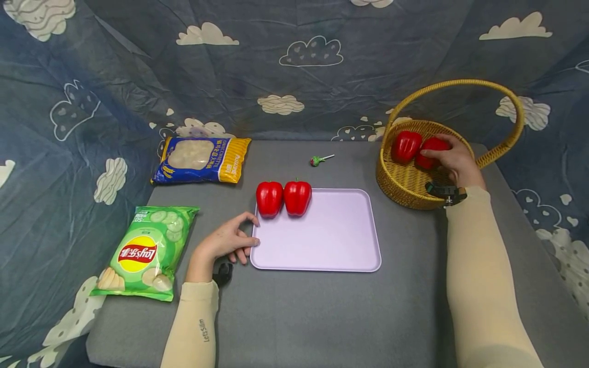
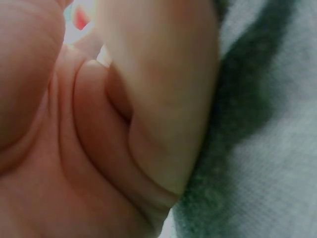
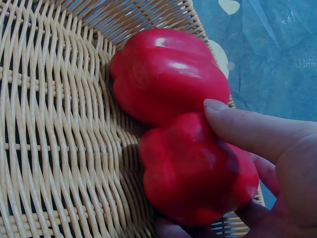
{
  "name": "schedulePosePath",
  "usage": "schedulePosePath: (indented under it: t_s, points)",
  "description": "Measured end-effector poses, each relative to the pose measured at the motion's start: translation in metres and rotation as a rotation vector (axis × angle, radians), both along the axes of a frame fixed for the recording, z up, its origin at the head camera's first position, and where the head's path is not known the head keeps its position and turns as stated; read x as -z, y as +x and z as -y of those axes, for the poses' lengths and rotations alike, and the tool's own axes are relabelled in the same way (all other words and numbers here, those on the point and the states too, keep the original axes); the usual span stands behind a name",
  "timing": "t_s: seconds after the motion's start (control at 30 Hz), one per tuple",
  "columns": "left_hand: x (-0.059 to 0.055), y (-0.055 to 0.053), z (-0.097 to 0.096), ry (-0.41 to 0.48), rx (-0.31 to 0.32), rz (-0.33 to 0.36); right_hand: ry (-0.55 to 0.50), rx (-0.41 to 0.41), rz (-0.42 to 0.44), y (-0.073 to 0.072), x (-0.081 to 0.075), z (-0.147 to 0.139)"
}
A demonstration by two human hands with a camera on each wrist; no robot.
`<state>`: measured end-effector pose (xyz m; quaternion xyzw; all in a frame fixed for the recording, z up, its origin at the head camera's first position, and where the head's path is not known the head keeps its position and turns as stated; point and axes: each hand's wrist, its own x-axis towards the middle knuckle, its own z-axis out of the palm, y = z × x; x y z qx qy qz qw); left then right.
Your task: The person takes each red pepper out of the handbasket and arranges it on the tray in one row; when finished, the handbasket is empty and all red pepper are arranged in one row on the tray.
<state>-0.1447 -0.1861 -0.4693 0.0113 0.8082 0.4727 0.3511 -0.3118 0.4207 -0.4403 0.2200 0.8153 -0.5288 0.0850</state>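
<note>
In the head view, the right hand [image 1: 460, 163] grasps a red pepper [image 1: 425, 162] inside the basket [image 1: 405, 198], beside a second pepper [image 1: 407, 147]. The hand is close to the arched handle [image 1: 460, 82], so a careless lift could snag it and tip the basket. The left hand [image 1: 225, 240] has its index finger and thumb at the left rim of the tray [image 1: 331, 235]; whether they pinch it I cannot tell. Two more peppers [image 1: 269, 199] [image 1: 297, 198] lie side by side at the tray's upper left corner; a push on the rim could nudge them, as their rounded flanks look ready to roll. The tray is smooth, lilac, round-cornered and shallow-lipped, so little would stop them. On the grey bench [image 1: 299, 317] are a crinkled, shiny chip bag [image 1: 147, 250], a glossy pasta packet [image 1: 198, 159] and a small wrapped lollipop [image 1: 319, 160].

The left wrist view is filled by the creased palm and bent fingers, with woven grey cloth alongside; the grip on the tray is hidden.

In the right wrist view, the thumb presses the held pepper's lobed, waxy skin, which touches its neighbour. Such slick curves might slip, or drag the other pepper along. The basket's wicker is ribbed and pale.
</note>
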Motion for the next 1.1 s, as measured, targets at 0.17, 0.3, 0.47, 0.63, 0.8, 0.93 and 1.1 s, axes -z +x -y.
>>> schedulePosePath:
  t_s: [0.17, 0.3, 0.47, 0.63, 0.8, 0.93, 1.1]
  points:
    - [0.0003, 0.0004, 0.0001, 0.005, 0.002, -0.007, -0.027, -0.013, -0.001, 0.0031, -0.0015, 0.0012]
    - [0.0006, 0.0008, -0.0002, 0.001, 0.001, -0.009, -0.040, -0.019, -0.006, 0.0061, -0.0033, 0.0039]
    - [0.0005, 0.0004, -0.0006, 0.000, -0.005, -0.009, -0.048, -0.012, 0.000, 0.0079, -0.0053, 0.0055]
    - [0.0011, -0.0003, -0.0009, 0.004, -0.004, -0.014, -0.061, -0.018, -0.001, 0.0093, -0.0072, 0.0058]
    - [0.0006, 0.0002, -0.0009, 0.007, -0.002, -0.015, -0.058, -0.022, 0.000, 0.0099, -0.0077, 0.0057]
    - [0.0008, 0.0005, -0.0006, 0.007, -0.002, -0.008, -0.056, -0.018, -0.002, 0.0091, -0.0065, 0.0050]
    - [0.0013, 0.0005, -0.0005, 0.009, -0.006, -0.007, -0.050, -0.005, -0.009, 0.0077, -0.0050, 0.0043]
